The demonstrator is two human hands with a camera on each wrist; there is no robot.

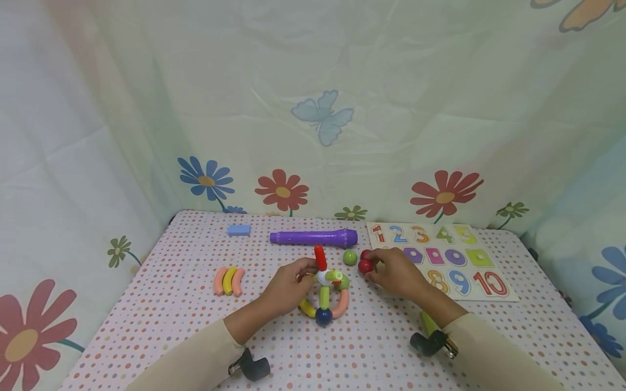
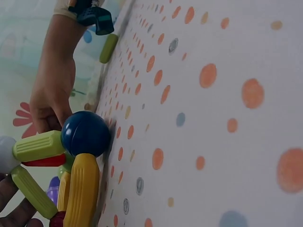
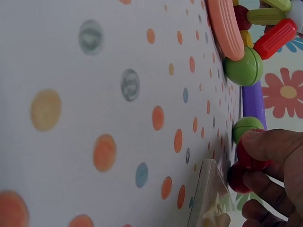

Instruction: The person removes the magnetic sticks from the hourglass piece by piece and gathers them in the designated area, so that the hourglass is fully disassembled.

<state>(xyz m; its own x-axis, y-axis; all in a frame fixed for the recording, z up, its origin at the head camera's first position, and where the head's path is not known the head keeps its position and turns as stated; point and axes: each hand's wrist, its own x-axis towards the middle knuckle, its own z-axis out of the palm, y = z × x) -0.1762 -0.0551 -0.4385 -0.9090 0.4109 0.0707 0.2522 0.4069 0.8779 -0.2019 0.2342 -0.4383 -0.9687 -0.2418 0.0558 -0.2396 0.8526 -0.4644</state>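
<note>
My left hand (image 1: 289,287) holds the top of a structure of magnetic sticks and balls (image 1: 325,297). Its base joins curved yellow and pink sticks with a dark blue ball (image 2: 86,134) and a green ball (image 3: 244,67). Straight green sticks and a red stick (image 1: 320,257) meet at a white ball (image 1: 323,278) on top. Right of it, my right hand (image 1: 397,272) pinches a red ball (image 3: 251,150) between thumb and fingers. A second red ball (image 3: 238,178) lies against the fingers. Close by, a loose green ball (image 1: 349,257) rests on the table.
Three curved sticks (image 1: 229,281) lie at the left, with a blue block (image 1: 239,230) behind them. A purple microphone-shaped toy (image 1: 313,238) lies at the back. The number puzzle board (image 1: 508,296) is at the right. A green stick (image 1: 429,323) sits beneath the right forearm.
</note>
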